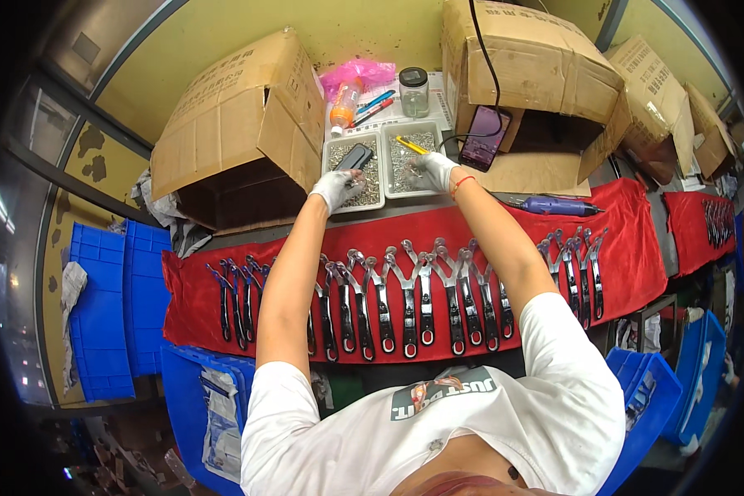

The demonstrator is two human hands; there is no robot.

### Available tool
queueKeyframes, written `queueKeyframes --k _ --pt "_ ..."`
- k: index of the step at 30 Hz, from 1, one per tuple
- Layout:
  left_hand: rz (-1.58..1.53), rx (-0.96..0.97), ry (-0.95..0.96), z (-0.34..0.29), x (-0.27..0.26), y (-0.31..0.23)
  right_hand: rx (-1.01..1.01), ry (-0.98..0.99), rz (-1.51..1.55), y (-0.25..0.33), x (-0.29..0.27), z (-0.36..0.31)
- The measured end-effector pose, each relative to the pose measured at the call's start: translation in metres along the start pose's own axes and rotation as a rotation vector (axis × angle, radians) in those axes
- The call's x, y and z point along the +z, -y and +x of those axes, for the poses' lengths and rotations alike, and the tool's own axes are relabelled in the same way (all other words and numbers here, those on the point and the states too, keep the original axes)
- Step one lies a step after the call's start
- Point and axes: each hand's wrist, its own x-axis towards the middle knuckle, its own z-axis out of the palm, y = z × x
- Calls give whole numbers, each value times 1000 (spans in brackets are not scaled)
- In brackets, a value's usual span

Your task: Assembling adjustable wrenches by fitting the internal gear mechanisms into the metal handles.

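Both hands are at the two trays of tiny metal bits, so the step in hand looks like picking out bits, or feeling through them. Think of each tray as a clock, with twelve on the side far from the person.

The left hand (335, 188) is in a white glove and sits at about seven o'clock on the left tray (364, 208). Its fingers are bent down toward the shiny metal bits (370, 183), which lie at one to three o'clock from them. A dark grey gadget (355, 156) rests on the bits at one o'clock from this hand.

The right hand (432, 169), gloved too, is at about four o'clock on the right tray (412, 194). Its fingers curl over the tray, with more bits at nine o'clock from them. A yellow cutter (411, 145) lies at ten to eleven o'clock from this hand, very near.

I cannot tell if either hand has a bit pinched. The next move seems to call for a small, soft pinch, so just a few bits come up.

At six o'clock from the trays, black-handled metal tools (383, 306) lie in a row on a red cloth (636, 240).
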Motion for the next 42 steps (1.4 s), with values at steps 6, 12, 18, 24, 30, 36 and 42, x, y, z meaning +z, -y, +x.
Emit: queueKeyframes --k 6,12,18,24,30,36,42 --pt "-291 -113 -12 12 11 8 -30 -1 118 8 -6 -13" --pt "-631 -145 84 13 -1 13 6 -32 200 6 -3 -5" --pt "-810 -155 3 13 2 16 -250 -244 -574 1 6 12" --pt "-749 -131 49 1 3 14 -345 107 -2361 -5 11 34" --pt "-718 -140 74 -3 9 11 -366 -9 -2077 -1 -4 53" --pt "-719 -167 53 -2 5 14 -41 113 -331 3 -29 27" --pt "-745 -174 -11 2 9 13 8 -60 272 1 3 7"
